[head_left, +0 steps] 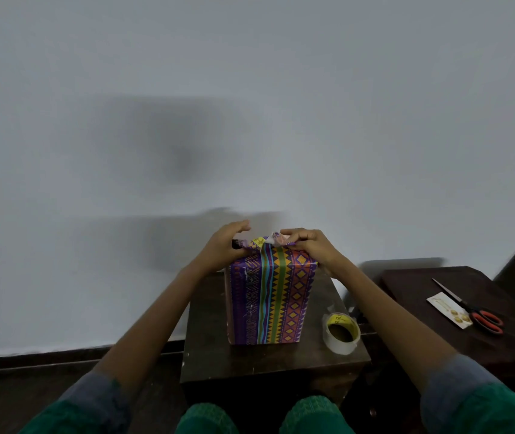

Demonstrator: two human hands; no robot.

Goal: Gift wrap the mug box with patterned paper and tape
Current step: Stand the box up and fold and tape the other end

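box [271, 296] on stool [215, 349], tape roll [342, 333] right, scissors [472, 308] far right

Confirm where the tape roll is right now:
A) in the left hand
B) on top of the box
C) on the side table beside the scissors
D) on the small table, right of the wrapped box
D: the tape roll lies on the small table, right of the wrapped box; both hands are at the box top.
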